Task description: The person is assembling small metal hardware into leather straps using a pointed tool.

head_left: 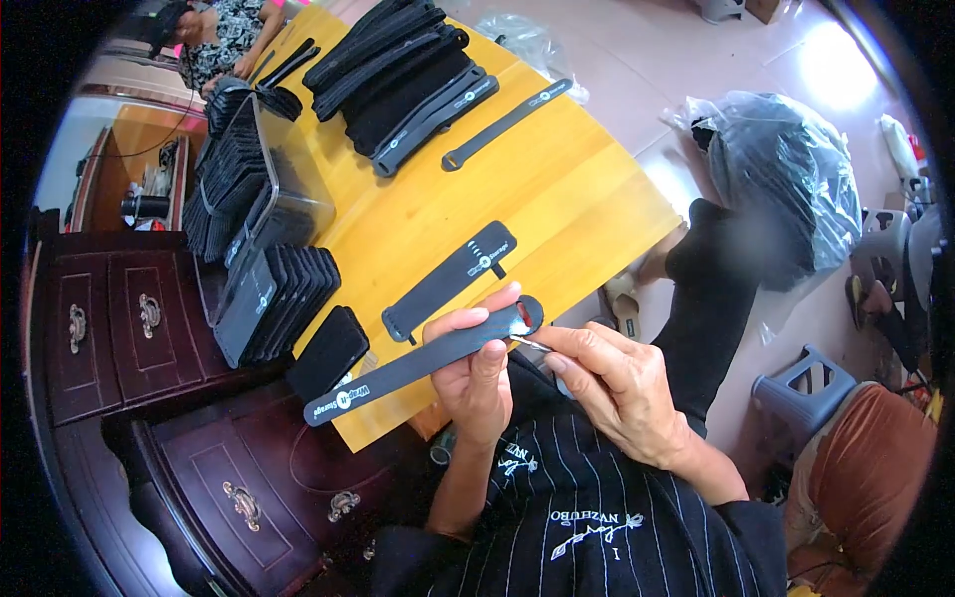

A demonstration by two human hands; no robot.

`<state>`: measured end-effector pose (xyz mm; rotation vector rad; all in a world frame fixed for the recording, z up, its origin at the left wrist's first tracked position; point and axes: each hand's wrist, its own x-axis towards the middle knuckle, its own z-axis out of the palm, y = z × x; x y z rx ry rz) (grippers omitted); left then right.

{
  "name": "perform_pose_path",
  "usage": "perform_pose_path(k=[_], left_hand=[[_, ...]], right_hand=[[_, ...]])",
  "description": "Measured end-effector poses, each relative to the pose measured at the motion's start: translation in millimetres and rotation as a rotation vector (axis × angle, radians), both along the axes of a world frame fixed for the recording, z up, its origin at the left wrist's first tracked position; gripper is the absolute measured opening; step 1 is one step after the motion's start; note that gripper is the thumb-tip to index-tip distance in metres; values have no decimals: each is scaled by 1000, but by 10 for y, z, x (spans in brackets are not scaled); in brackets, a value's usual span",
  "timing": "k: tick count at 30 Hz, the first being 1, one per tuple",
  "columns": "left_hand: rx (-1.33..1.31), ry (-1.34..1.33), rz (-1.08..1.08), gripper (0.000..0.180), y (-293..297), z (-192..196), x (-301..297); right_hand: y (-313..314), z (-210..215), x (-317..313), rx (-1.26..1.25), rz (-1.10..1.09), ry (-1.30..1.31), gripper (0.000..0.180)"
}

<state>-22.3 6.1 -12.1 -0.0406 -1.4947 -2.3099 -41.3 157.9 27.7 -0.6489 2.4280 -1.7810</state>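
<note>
left hand: we see the left hand [477,373] closed around a long black strap [418,365], thumb on top, fingers under it, near the strap's slotted end.
strap: held just off the near edge of the yellow worktop [577,189], slotted end up by the fingertips, printed end pointing down-left over the dark drawers [109,323].
right hand: the right hand [617,383] pinches a thin metal tool [529,344] between thumb and forefinger; its tip touches the strap's slotted end.
second strap: a shorter strap [450,280] lies flat on the worktop near its near edge, just above the held one.
packs: upright black packs [284,298] stand at the worktop's left edge; a flat black pad [328,350] sits at the near left corner.
bin: a clear bin [269,179] of black pieces sits along the left edge, further back.
far pile: a strap stack [398,75] lies at the far end, with a single strap [505,124] beside it.
floor: a bag [786,174] of black goods lies right of the worktop, well apart.
other person: another person's arm [249,40] shows at the far left corner.
</note>
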Motion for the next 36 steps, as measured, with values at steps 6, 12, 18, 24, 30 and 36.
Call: perform_pose_path(k=[6,12,18,24,30,36], left_hand=[[-8,1,3,30,-11,-27,9],[-86,-2,26,29,-7,-40,13],[-27,8,26,29,-54,-44,36],[-71,5,34,28,-37,-34,43],[-79,8,52,28,-56,-44,67],[-75,16,50,28,-40,-40,65]], right_hand=[[16,23,-3,19,5,15,19],[1,-9,-11,41,-11,40,18],[-11,14,-12,53,29,50,20],[-28,-14,7,23,6,40,20],[-22,11,14,28,23,33,20],[-24,9,22,36,10,41,20]])
